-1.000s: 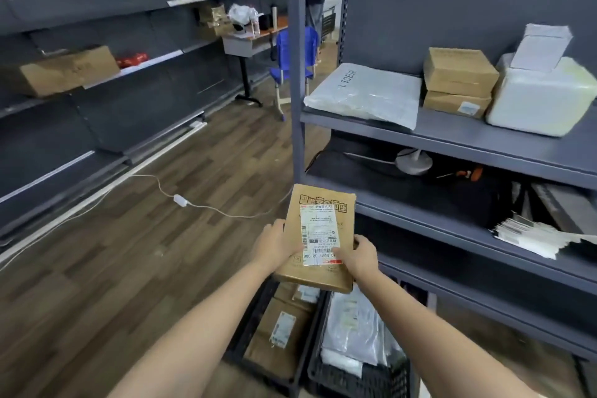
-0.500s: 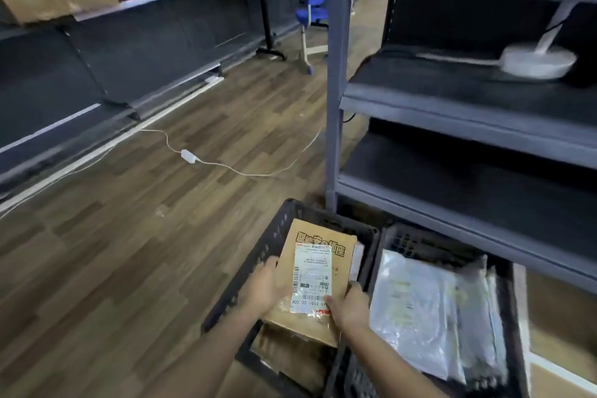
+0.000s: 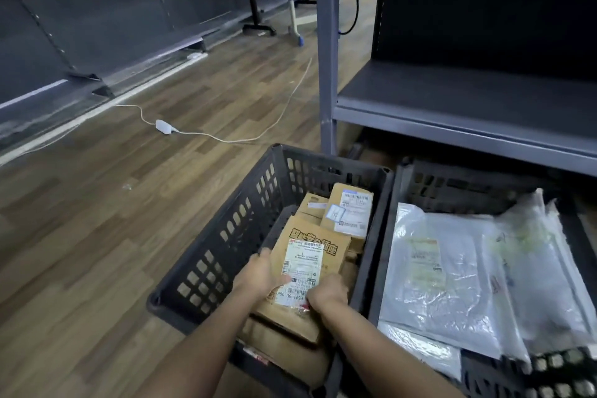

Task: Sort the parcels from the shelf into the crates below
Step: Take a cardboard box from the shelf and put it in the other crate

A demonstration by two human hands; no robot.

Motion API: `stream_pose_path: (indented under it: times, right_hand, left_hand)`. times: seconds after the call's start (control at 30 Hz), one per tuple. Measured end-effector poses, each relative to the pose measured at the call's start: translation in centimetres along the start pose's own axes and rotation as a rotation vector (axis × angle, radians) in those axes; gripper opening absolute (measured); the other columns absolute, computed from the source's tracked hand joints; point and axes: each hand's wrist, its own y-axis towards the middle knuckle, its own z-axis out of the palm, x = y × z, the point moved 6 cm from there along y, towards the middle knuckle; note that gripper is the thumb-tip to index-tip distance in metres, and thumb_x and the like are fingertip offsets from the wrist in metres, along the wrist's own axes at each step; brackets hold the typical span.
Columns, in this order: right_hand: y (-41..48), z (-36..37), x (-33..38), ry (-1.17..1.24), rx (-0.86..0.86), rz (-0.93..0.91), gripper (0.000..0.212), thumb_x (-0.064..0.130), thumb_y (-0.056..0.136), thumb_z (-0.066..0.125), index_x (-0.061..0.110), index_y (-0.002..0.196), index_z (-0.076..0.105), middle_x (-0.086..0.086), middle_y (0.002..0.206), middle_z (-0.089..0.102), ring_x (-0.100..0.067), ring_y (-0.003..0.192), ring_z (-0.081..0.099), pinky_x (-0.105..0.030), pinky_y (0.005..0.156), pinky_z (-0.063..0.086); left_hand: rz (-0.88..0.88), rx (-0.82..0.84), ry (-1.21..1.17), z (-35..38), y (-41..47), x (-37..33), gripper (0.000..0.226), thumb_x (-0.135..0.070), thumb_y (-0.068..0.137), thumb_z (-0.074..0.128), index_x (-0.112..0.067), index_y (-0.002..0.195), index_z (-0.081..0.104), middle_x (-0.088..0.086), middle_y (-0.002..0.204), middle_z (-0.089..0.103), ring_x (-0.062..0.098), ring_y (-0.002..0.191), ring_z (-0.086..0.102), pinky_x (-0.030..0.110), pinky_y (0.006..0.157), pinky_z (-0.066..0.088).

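Both hands lower a cardboard parcel into the left crate.
Left hand (image 3: 258,273) and right hand (image 3: 328,292) grasp the cardboard parcel (image 3: 307,271) by its near edges, inside the left crate (image 3: 206,255) above other boxes (image 3: 350,210); plastic mailers (image 3: 452,278) fill the right crate (image 3: 452,182) under the shelf (image 3: 468,126).

Box (image 3: 310,255) in left crate (image 3: 226,236); bags (image 3: 452,284) in right crate (image 3: 452,184).
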Motion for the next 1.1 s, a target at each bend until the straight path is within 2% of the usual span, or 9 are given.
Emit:
stream_pose_path:
  times: [0.3,0.43,0.53,0.63,0.67,0.73,0.83,1.0,1.1]
  right_hand:
    - [8.4,4.5,-2.7,0.208,0.037,0.18,0.063,0.011,0.074,0.049,-0.005,0.135,0.038,-0.022,0.128,0.055,-0.035,0.112,0.058,-0.043,0.088,0.056]
    - [7.0,3.2,-2.0,0.34,0.055,0.258,0.02,0.003,0.089,0.041,0.002,0.103,0.054,-0.012,0.095,0.061,-0.025,0.076,0.06,-0.033,0.063,0.055]
    - [6.3,3.4,-1.6,0.356,0.177,0.239,0.011,0.008,0.09,0.044,0.01,0.092,0.055,-0.006,0.089,0.055,-0.025,0.081,0.06,-0.034,0.07,0.052]
    - [5.0,2.8,-1.8,0.366,0.186,0.281,0.02,-0.004,0.087,0.04,0.004,0.08,0.056,-0.012,0.081,0.063,-0.031,0.077,0.065,-0.042,0.074,0.058]
    - [4.5,2.5,-1.6,0.318,0.187,0.281,0.02,-0.005,0.088,0.04,0.004,0.082,0.056,-0.013,0.084,0.064,-0.031,0.081,0.065,-0.043,0.078,0.058]
    - [4.2,2.8,-1.3,0.126,0.202,0.235,0.024,0.005,0.092,0.045,0.003,0.113,0.058,-0.015,0.118,0.061,-0.031,0.111,0.06,-0.038,0.096,0.051]
    - [4.1,3.1,-0.9,-0.296,0.104,0.161,0.061,0.024,0.095,0.047,0.001,0.146,0.024,-0.02,0.151,0.026,-0.034,0.139,0.029,-0.039,0.113,0.033]
    - [3.2,1.8,0.2,-1.003,0.074,-0.126,0.059,0.021,0.099,0.04,-0.002,0.148,0.016,-0.027,0.155,0.009,-0.042,0.145,0.004,-0.047,0.119,0.012]
    - [3.3,1.4,0.3,-1.222,0.072,-0.163,0.075,0.027,0.099,0.042,-0.005,0.147,-0.006,-0.026,0.155,-0.012,-0.043,0.143,-0.015,-0.047,0.12,0.006]
  left_hand:
    - [0.005,0.072,-0.049,3.2,2.2,0.5,0.078,-0.045,0.08,0.068,-0.015,0.141,0.03,0.009,0.137,0.048,0.025,0.123,0.051,0.039,0.1,0.045]
    - [0.051,0.066,-0.005,4.7,3.9,0.0,0.085,-0.038,0.08,0.07,-0.024,0.147,0.02,0.005,0.132,0.054,0.022,0.12,0.052,0.038,0.098,0.046]
    - [0.051,0.094,0.061,5.5,4.8,0.0,0.083,-0.032,0.082,0.07,-0.023,0.147,0.019,0.005,0.131,0.056,0.024,0.121,0.053,0.037,0.097,0.045]
    - [0.06,0.199,0.117,6.7,5.0,0.2,0.064,-0.034,0.082,0.067,-0.016,0.135,0.035,0.007,0.126,0.059,0.025,0.115,0.057,0.035,0.092,0.046]
    - [0.058,0.206,0.119,7.0,5.0,0.3,0.061,-0.034,0.082,0.067,-0.015,0.132,0.037,0.007,0.125,0.059,0.025,0.114,0.058,0.035,0.091,0.047]
    - [0.056,0.189,0.125,7.2,5.0,0.3,0.064,-0.036,0.083,0.066,-0.015,0.135,0.035,0.008,0.126,0.059,0.026,0.114,0.058,0.035,0.09,0.047]
    - [0.085,0.143,0.084,7.0,4.9,-0.2,0.072,-0.035,0.088,0.058,-0.023,0.146,0.018,0.009,0.13,0.056,0.028,0.117,0.056,0.038,0.093,0.046]
    - [0.187,0.153,0.169,7.6,4.2,-0.7,0.091,-0.043,0.084,0.064,-0.031,0.151,0.003,0.004,0.15,0.035,0.026,0.127,0.048,0.039,0.101,0.044]
    - [0.306,0.223,0.231,8.1,3.9,-0.8,0.102,-0.045,0.076,0.073,-0.038,0.15,0.003,-0.002,0.161,-0.004,0.023,0.136,0.039,0.037,0.105,0.042]
